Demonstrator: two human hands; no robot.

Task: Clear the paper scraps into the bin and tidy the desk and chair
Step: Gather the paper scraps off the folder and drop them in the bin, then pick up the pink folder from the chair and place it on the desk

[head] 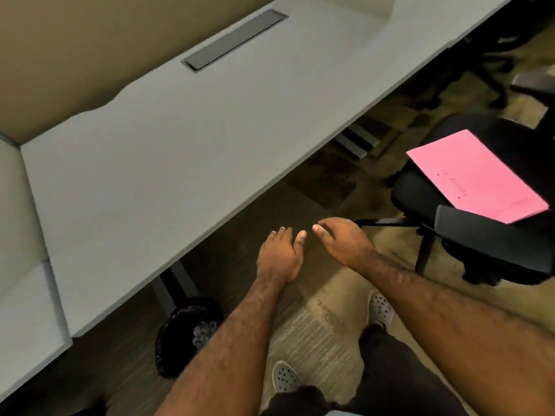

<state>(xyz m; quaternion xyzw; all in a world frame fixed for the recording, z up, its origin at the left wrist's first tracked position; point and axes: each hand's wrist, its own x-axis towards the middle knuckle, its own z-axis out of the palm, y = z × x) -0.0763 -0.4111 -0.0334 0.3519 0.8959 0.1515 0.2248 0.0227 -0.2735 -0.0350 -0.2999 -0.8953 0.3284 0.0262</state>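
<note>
The grey desk (pixel 168 163) runs diagonally from lower left to upper right, and I see no paper scraps on its top. Under its near edge stands a black bin (pixel 183 331) with a dark liner and some pale crumpled paper inside. A black office chair (pixel 426 193) stands at the right, turned away from the desk, with a pink folder (pixel 477 175) lying on its seat. My left hand (pixel 280 256) and my right hand (pixel 342 238) hover side by side over the floor just off the desk's edge. Both are empty with fingers loosely spread.
A dark cable-tray lid (pixel 234 40) is set into the desk's far side, against a tan partition (pixel 75 55). A second chair base (pixel 495 70) stands at the upper right. My two shoes (pixel 380 307) rest on patterned carpet. A white cabinet (pixel 21 265) adjoins the desk at the left.
</note>
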